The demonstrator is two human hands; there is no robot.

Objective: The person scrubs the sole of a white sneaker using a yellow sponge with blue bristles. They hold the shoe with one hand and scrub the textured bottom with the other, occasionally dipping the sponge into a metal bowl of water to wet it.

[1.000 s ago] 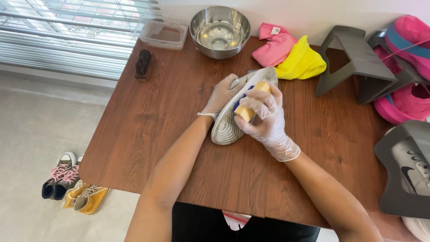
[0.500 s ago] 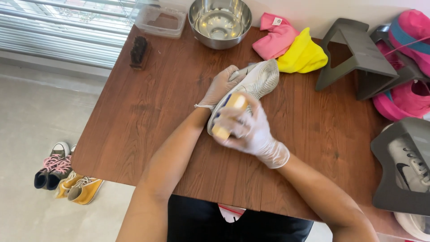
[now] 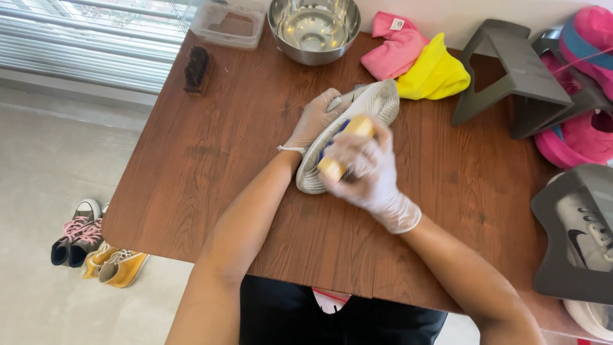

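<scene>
While the grey sneaker (image 3: 357, 121) lies sole-up near the middle of the brown wooden surface (image 3: 211, 160), its long axis runs on a slant — the toe toward the yellow cloth (image 3: 435, 75), the heel toward the person's body. The left hand (image 3: 316, 118), in a thin pale glove, lies on the sneaker's far-left side, its fingers (image 3: 332, 102) wrapped over the upper and clenched on the shoe to pin it down. The right hand (image 3: 364, 172), gloved the same way, sits on top of the sneaker's heel half, so the sole is directly under its fingers (image 3: 357, 156); they are closed around a wooden-backed brush (image 3: 338, 156) whose length follows the shoe's own slant. This hand is blurred, so exactly where the brush meets the sole cannot be told. Of the two, the right hand is over the sneaker's near end and the left beside its middle — both touching it. Beyond the sneaker's toe stands a steel bowl (image 3: 314, 29), with a clear plastic tub (image 3: 228, 24) to its left and a pink cloth (image 3: 393, 46) beside the yellow one. A dark brush (image 3: 196, 69) lies well left of the sneaker, and grey shoe stands (image 3: 511, 76) lie off to its right.
</scene>
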